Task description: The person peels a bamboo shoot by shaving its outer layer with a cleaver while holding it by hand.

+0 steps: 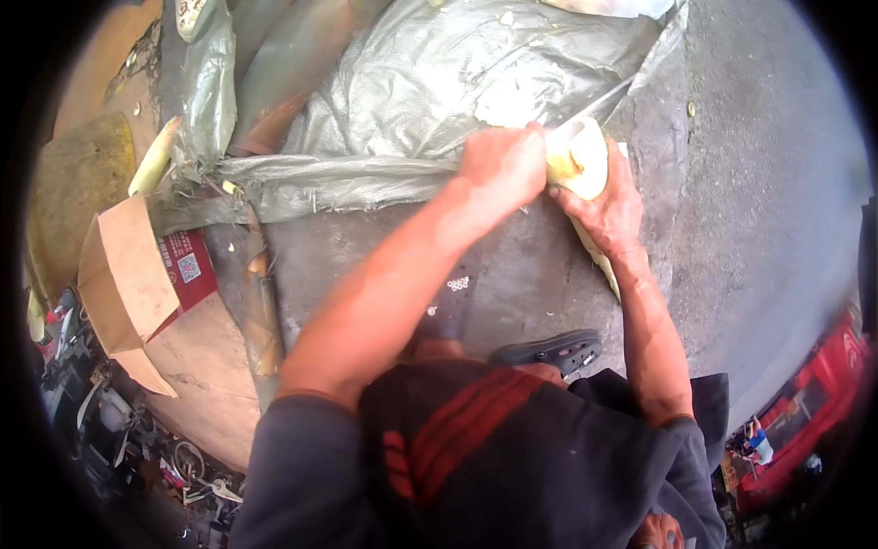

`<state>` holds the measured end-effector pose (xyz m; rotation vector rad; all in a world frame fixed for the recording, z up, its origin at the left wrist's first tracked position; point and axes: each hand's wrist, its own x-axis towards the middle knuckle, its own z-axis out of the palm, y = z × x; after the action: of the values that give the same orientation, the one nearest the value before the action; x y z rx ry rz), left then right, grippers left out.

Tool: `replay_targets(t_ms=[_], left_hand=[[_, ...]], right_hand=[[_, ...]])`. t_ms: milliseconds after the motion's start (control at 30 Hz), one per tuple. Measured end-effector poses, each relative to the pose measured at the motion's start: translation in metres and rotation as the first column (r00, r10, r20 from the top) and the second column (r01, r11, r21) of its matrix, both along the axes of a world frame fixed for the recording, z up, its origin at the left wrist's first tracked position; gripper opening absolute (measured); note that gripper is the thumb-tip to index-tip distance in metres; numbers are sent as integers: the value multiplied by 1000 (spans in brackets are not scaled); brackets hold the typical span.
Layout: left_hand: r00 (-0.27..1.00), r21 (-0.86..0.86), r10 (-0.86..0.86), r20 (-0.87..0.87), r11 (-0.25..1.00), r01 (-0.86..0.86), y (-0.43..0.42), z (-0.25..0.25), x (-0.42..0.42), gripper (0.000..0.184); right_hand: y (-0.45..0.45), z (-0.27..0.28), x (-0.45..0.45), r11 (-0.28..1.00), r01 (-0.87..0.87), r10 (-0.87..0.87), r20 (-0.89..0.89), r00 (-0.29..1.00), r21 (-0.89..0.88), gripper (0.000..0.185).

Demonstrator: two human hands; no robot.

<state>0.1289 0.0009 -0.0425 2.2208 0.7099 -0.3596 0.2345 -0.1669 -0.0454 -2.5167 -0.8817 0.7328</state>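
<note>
My right hand is wrapped round a pale, peeled bamboo shoot, its broad cut end with a yellowish patch facing up. My left hand is closed in a fist right against the shoot's left side; whatever it grips is hidden by the fingers. Below my right wrist runs a long pale strip, partly covered by the forearm. Beyond both hands, a silvery plastic sheet is spread out, with whitish pieces on it.
At left an opened cardboard box stands near an unpeeled bamboo shoot. A peeled shoot lies beyond it. My dark clog rests on the grey ground. Cluttered tools fill the lower left, and a red vehicle is at lower right.
</note>
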Motion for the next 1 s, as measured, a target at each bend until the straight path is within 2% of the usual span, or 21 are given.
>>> replay_targets(t_ms=[33, 133, 167, 233, 267, 333, 367, 467, 500, 600, 733, 1000], left_hand=[[1000, -17, -1, -29, 1000, 1, 8, 2, 2, 21], [980, -203, -13, -198, 979, -28, 37, 11, 11, 24], [987, -233, -14, -160, 972, -24, 45, 1, 6, 26], [999, -72, -8, -45, 997, 5, 43, 9, -16, 25], [1000, 8, -6, 14, 1000, 6, 38, 16, -29, 24], [999, -15, 43, 22, 999, -42, 26, 41, -55, 21], [997, -9, 52, 53, 999, -51, 19, 45, -70, 19], [992, 10, 51, 111, 999, -52, -4, 47, -113, 13], [994, 23, 36, 108, 999, -39, -8, 50, -124, 11], [994, 67, 38, 98, 997, -45, -12, 58, -141, 9], [998, 71, 34, 55, 997, -38, -18, 72, -156, 9], [998, 58, 57, -22, 997, -56, -25, 80, -162, 11]], right_hand=[[0, -2, 1, 1000, -6, 6, 13, 1000, 4, 104], [1, 0, 27, 986, 35, 18, -320, 947, 161, 108], [-5, -5, 27, 993, -6, 26, -166, 986, 118, 109], [-9, -14, 30, 998, -67, 63, 170, 983, 16, 111], [-8, -12, 26, 999, -42, 41, 180, 983, 3, 112], [7, 4, 4, 1000, 4, 0, 192, 981, -23, 112], [2, -9, 0, 988, -128, 88, 362, 928, 87, 111], [13, 10, 17, 997, 18, -11, 90, 996, -73, 108], [8, 11, 25, 998, -64, 64, 19, 998, -15, 105], [3, 3, 10, 989, -121, 128, -79, 989, 81, 102], [7, 2, -13, 994, -103, 101, 57, 993, 36, 104], [11, -1, -21, 996, -85, 86, 110, 990, -10, 105]])
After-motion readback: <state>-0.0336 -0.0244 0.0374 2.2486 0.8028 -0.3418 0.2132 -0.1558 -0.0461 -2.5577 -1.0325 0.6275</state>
